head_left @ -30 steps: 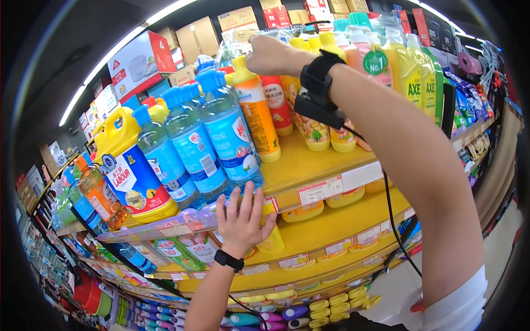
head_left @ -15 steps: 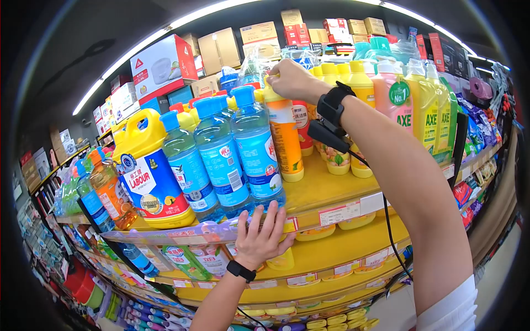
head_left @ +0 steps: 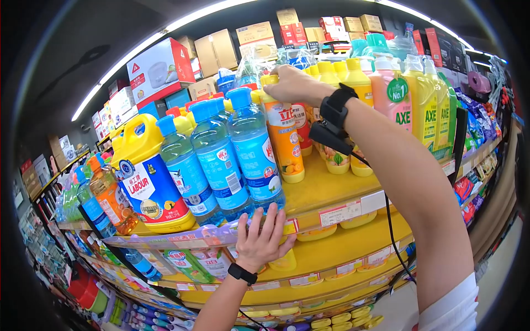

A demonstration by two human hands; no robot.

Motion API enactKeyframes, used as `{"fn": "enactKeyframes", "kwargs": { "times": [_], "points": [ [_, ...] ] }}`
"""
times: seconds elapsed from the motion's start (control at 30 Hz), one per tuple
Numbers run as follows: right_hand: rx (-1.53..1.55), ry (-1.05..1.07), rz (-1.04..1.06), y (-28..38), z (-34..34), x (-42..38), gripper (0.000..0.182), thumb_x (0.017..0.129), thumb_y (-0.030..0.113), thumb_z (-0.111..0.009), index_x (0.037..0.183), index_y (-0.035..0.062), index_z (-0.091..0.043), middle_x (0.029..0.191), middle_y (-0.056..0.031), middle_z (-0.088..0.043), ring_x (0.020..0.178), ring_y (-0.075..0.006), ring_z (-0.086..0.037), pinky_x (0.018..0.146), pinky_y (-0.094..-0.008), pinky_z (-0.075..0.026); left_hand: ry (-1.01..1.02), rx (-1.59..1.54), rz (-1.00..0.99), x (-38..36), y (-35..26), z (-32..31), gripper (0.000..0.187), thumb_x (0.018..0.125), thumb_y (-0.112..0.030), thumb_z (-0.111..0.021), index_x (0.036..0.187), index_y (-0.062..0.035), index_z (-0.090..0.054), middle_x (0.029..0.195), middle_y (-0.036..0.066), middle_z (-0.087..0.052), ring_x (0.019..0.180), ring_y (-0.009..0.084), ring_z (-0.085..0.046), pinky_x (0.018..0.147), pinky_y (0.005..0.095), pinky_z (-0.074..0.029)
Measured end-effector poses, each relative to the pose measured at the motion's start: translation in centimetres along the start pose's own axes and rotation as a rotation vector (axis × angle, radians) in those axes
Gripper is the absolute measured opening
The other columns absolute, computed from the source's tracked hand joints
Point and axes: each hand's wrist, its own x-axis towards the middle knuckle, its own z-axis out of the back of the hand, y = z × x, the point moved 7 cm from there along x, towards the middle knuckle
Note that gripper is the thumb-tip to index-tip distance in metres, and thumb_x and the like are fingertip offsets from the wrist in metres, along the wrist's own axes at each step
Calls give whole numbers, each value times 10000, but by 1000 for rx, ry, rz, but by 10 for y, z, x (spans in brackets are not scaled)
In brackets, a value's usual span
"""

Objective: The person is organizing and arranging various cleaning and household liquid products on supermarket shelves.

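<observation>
My right hand (head_left: 298, 84) is closed around the yellow cap of an orange detergent bottle (head_left: 285, 144), which stands upright on the shelf (head_left: 323, 190) with its printed front towards me. My left hand (head_left: 259, 240) lies against the shelf's front edge, fingers stretched out, its fingertips near the base of a blue detergent bottle (head_left: 255, 149). That blue bottle stands just left of the orange one, in a group of several alike. Beyond my right wrist, yellow-capped bottles (head_left: 361, 88) are partly hidden by the arm.
At the left stands a big yellow-and-blue LABOUR jug (head_left: 154, 182). Pink and yellow AXE pump bottles (head_left: 425, 107) stand to the right. Price tags (head_left: 340, 212) line the shelf edge. A black cable (head_left: 390, 237) hangs beside my right arm. Cardboard boxes (head_left: 218, 52) are stacked on top.
The orange bottle has turned in my right hand, so its large red lettering and fruit picture now face me. My left hand has stayed on the shelf edge.
</observation>
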Motion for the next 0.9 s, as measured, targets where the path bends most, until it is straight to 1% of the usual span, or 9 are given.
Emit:
{"fn": "enactKeyframes", "kwargs": {
  "times": [0.07,0.23,0.33,0.37,0.47,0.57,0.7,0.8,0.9],
  "points": [
    [9,55,6,-3,0,1,588,863,337,-630,1241,-104,-538,1155,-281,-623,1071,-349,-626,909,-397,-487,-2,0,1,0,-1,0,529,878,-475,-547,1207,-69,-623,1275,120,-595,1135,312,-543,1016,534,-370],
    [-56,-35,93,7,2,-1,460,841,298,-673,1040,-116,-642,933,-265,-678,935,-343,-669,833,-395,-514,-9,2,-16,1,-1,1,537,869,-470,-564,1207,-55,-614,1282,131,-586,1136,322,-536,1012,537,-366],
    [-38,-49,81,9,1,3,462,834,279,-689,1075,-112,-634,952,-265,-677,929,-338,-672,833,-387,-519,-1,-9,-12,0,-1,0,540,868,-469,-570,1207,-51,-609,1295,131,-578,1144,325,-528,1016,541,-356],
    [-45,-109,93,11,2,3,310,795,213,-643,898,-76,-687,970,-257,-680,955,-344,-672,831,-380,-530,-2,-6,-15,1,-1,0,541,869,-471,-570,1208,-52,-608,1296,131,-577,1146,325,-526,1017,542,-354],
    [-20,-111,17,5,-3,5,353,819,249,-664,966,-72,-676,1010,-250,-677,988,-345,-661,852,-380,-524,6,3,-17,0,-2,0,543,872,-474,-566,1210,-52,-607,1300,133,-573,1151,326,-523,1017,544,-350],
    [-118,-135,94,7,-4,2,405,858,301,-665,1017,-71,-658,1038,-242,-673,1007,-345,-655,867,-387,-519,6,11,-18,0,-2,0,546,876,-478,-558,1213,-52,-605,1301,134,-572,1153,328,-522,1016,545,-351],
    [-121,-88,100,6,13,-17,617,888,382,-626,1240,-114,-520,1128,-286,-625,1086,-384,-609,945,-404,-478,0,12,-18,-1,-2,-1,553,882,-481,-547,1221,-47,-596,1304,134,-569,1157,329,-520,1019,547,-351],
    [-31,-262,200,3,48,-49,464,905,312,-611,1138,-88,-576,1094,-272,-642,1017,-367,-638,890,-409,-495,0,7,-15,-2,-2,0,560,883,-478,-546,1232,-42,-583,1307,135,-566,1159,333,-518,1024,549,-349],
    [-139,-455,411,-5,72,-109,307,915,216,-574,1038,-65,-573,932,-256,-633,884,-398,-629,771,-454,-505,5,-9,-6,-1,-1,0,563,879,-468,-554,1241,-38,-572,1309,141,-563,1161,338,-516,1030,552,-343]
  ]
}}
